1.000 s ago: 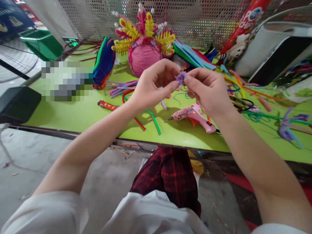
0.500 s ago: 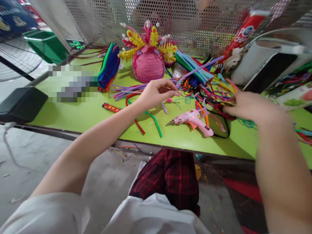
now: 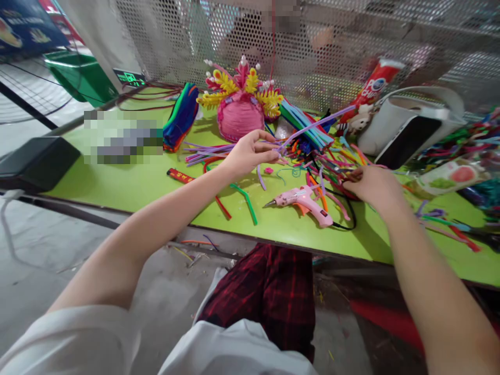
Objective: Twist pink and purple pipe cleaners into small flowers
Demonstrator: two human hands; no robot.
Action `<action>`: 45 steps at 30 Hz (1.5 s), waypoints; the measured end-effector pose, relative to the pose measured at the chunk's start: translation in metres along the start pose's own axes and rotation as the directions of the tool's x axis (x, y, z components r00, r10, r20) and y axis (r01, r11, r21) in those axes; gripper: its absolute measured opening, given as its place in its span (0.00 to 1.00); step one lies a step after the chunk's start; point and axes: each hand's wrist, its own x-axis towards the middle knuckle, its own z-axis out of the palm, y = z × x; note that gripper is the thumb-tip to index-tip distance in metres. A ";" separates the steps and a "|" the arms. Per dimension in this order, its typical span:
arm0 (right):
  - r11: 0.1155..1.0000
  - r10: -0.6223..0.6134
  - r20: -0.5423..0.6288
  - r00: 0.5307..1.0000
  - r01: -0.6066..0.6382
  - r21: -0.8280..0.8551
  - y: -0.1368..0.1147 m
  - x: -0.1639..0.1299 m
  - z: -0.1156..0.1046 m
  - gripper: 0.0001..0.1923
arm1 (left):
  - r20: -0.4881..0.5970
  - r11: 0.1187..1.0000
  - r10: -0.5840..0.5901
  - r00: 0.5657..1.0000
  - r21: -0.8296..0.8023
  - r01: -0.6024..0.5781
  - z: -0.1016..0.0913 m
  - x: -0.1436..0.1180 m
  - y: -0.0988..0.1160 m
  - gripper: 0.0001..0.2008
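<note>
A long purple pipe cleaner [image 3: 316,127] slants up to the right from the fingertips of my left hand [image 3: 250,155], which is closed in a pinch on it. To the right, my right hand [image 3: 373,186] reaches into the edge of a heap of coloured pipe cleaners [image 3: 344,156]. Its fingers are curled around something dark that I cannot make out. Between and below the hands a pink glue gun [image 3: 300,200] lies on its side, nozzle to the left. Behind my left hand stands a pink wrapped dome [image 3: 240,119] with yellow and pink sprigs and white beads.
On the green table [image 3: 128,190] lie a blue-green pipe cleaner bundle [image 3: 182,117], loose purple stems [image 3: 207,152] and a bent green stem [image 3: 248,203]. A black box [image 3: 37,162] sits left. At the right are a white bag [image 3: 369,134], a phone [image 3: 408,141] and a red chips can [image 3: 377,83].
My right hand has moved left and slightly down, toward the heap. My left hand stays nearly in place, still pinching. The view has shifted slightly, showing more of the table's right side.
</note>
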 end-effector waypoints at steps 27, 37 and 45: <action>0.997 -0.059 0.037 0.998 0.056 0.057 -0.151 0.013 0.006 0.18 | -0.226 0.974 -0.118 0.967 -0.215 0.068 0.012 0.004 0.010 0.12; 0.996 -0.083 0.114 0.990 0.086 -0.020 -0.157 0.007 0.009 0.19 | -0.186 0.990 -0.117 0.976 -0.094 0.100 0.010 0.001 0.004 0.16; 0.993 -0.111 0.106 0.988 0.116 -0.034 -0.155 0.006 0.011 0.21 | -0.133 0.979 -0.155 0.979 -0.155 0.134 0.019 -0.002 0.006 0.15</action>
